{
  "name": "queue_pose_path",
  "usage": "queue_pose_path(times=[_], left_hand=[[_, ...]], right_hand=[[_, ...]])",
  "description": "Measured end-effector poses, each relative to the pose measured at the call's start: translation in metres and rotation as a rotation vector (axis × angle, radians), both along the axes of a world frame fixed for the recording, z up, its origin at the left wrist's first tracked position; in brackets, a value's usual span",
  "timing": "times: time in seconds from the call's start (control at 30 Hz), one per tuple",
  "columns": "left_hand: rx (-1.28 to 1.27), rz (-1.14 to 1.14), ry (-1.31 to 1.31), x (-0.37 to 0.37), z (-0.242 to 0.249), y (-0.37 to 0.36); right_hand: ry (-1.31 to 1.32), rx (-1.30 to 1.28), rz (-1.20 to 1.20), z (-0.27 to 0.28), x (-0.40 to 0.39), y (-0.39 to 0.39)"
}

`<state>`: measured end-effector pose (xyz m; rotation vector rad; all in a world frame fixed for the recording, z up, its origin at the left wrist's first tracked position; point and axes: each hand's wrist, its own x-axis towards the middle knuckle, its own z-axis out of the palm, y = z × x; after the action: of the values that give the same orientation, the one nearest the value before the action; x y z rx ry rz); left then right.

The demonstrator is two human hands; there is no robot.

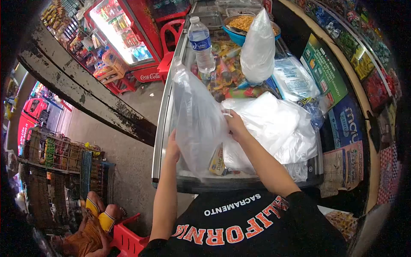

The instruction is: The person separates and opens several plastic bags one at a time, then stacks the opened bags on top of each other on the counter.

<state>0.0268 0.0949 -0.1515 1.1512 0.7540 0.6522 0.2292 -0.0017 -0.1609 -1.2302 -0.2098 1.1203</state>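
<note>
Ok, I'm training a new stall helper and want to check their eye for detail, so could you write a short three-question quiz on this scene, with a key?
1. True or false: the right hand is gripping the water bottle.
2. Multiple choice: what colour is the bowl that holds the brown snack?
A) Yellow
B) Blue
C) Pink
3. Fill in the blank: the lettering low on the red drinks fridge reads ____.

Key:
1. False; it is at the edge of the translucent plastic bag, with the left hand on the bag's other side.
2. B
3. Coca-Cola
</note>
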Motion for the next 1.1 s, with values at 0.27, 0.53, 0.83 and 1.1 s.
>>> queue_pose_path(times=[0.27,0.53,0.83,1.1], left_hand=[[0.793,-0.069,0.418,0.013,0.030,0.045],[0.695,0.052,-0.080,0.031,0.203,0.001],[1.348,0.289,0.077,0.080,0.142,-0.027],[1.108,0.481,0.209,0.077,0.026,-0.046]], right_hand=[[-0.641,-0.220,-0.086,0.012,0.026,0.007],[-1.141,-0.194,-0.189,0.156,0.039,-0.003],[-1.067,0.768,0.285,0.130,-0.015,0.011],[-1.035,0.459,0.328,0.052,-0.018,0.018]])
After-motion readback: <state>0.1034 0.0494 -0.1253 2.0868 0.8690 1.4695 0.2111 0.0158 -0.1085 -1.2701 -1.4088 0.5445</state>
